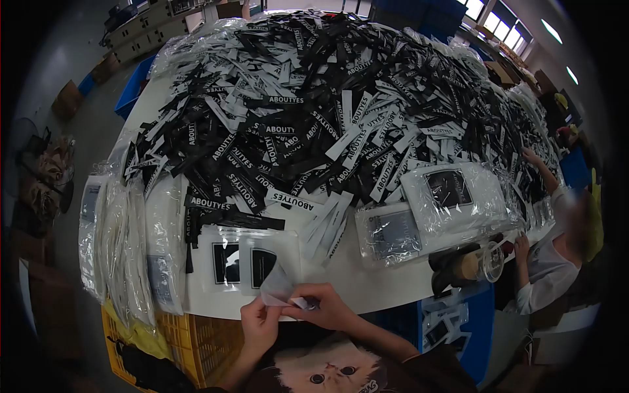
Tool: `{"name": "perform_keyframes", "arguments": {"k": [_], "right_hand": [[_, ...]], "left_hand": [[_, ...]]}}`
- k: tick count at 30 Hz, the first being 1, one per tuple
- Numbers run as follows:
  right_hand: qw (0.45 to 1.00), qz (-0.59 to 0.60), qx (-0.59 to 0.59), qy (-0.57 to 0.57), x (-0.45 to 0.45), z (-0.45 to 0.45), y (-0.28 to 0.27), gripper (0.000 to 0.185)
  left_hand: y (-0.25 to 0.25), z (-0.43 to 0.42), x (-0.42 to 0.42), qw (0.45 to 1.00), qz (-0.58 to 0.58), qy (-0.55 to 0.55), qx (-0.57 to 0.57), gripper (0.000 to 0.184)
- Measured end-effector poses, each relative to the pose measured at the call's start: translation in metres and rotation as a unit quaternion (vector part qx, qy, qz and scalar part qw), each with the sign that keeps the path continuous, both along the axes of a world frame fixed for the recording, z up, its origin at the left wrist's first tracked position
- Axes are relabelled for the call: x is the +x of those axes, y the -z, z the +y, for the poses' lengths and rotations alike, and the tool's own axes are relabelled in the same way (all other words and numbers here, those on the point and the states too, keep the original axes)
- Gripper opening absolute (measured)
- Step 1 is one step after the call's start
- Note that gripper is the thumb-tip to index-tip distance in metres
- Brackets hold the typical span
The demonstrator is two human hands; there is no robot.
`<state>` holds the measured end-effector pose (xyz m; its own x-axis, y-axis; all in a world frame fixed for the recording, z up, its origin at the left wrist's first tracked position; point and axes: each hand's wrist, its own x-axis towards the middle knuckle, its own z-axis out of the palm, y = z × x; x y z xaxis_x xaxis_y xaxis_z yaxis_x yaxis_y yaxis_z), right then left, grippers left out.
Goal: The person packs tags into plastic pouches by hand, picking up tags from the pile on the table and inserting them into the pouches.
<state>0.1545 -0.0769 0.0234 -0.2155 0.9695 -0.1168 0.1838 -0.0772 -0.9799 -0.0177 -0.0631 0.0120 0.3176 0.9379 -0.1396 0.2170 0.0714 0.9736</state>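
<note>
In the head view, my left hand (259, 323) pinches the lifted near corner of a translucent plastic bag (277, 286) with a dark printed square. My right hand (325, 309) is closed against that same corner, its fingertips meeting those of my left. A small whitish folded strip (303, 303) shows between its fingers; I cannot make out its full shape. Under and beside the lifted bag lie more flat bags (213, 261) with black printed squares, at the table's near edge.
A large heap of black and white printed strips (282, 128) covers the white table (327, 285). Packs of clear bags (164, 242) stand left, others (455, 190) right. A clear cup (490, 261), yellow crate (203, 340), blue bin (483, 327) and another person (557, 262) are nearby.
</note>
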Motion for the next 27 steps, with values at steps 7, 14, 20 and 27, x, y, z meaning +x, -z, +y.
{"name": "perform_keyframes", "arguments": {"k": [7,14,20,27], "right_hand": [[0.971,-0.112,0.200,0.075,-0.016,-0.002,-0.010,0.062],[0.950,-0.144,0.255,0.106,-0.009,-0.006,-0.009,0.056],[0.978,0.051,0.162,0.118,0.001,-0.010,-0.019,0.039],[0.934,0.338,-0.107,0.041,0.020,-0.032,-0.051,0.021]], "left_hand": [[-0.029,0.008,0.011,0.985,0.133,0.022,0.111,0.016],[-0.032,0.005,0.008,0.963,0.163,0.069,0.202,0.005],[-0.059,-0.001,0.016,0.929,0.125,-0.168,0.306,0.026],[-0.080,0.004,0.012,0.864,0.146,0.111,0.468,0.081]]}}
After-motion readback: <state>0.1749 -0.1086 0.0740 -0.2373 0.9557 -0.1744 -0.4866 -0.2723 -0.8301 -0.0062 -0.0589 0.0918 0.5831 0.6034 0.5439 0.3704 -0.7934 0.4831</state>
